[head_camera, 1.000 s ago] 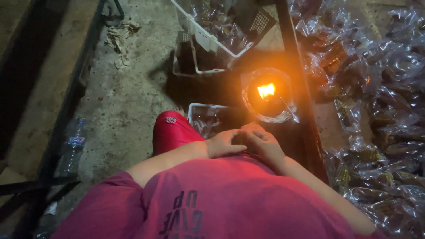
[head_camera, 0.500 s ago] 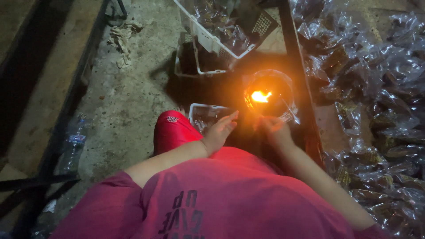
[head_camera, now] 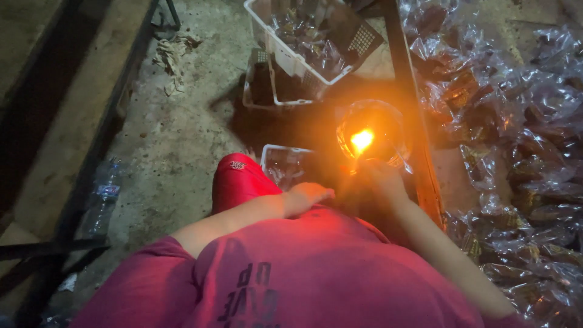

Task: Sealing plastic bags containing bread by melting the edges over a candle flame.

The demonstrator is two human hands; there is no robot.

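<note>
A small flame (head_camera: 362,141) burns inside a round glass bowl (head_camera: 388,121) just in front of me. My right hand (head_camera: 378,177) is held right under the flame, fingers closed; whether it grips something is hidden by glare and blur. My left hand (head_camera: 308,196) rests flat near my lap, fingers together and empty, beside my red-clad knee (head_camera: 238,180). A small clear plastic tray (head_camera: 285,164) sits on the floor just beyond the left hand.
A white plastic basket (head_camera: 285,48) of wrapped items and a smaller crate (head_camera: 267,91) stand ahead. Several clear-wrapped packets (head_camera: 522,152) cover the surface at right, behind a dark wooden edge (head_camera: 419,164). A plastic bottle (head_camera: 103,194) lies on the concrete floor at left.
My hands, first clasped together in my lap, have separated. The right hand has gone forward to the flame, and the left has dropped back to the lap.
</note>
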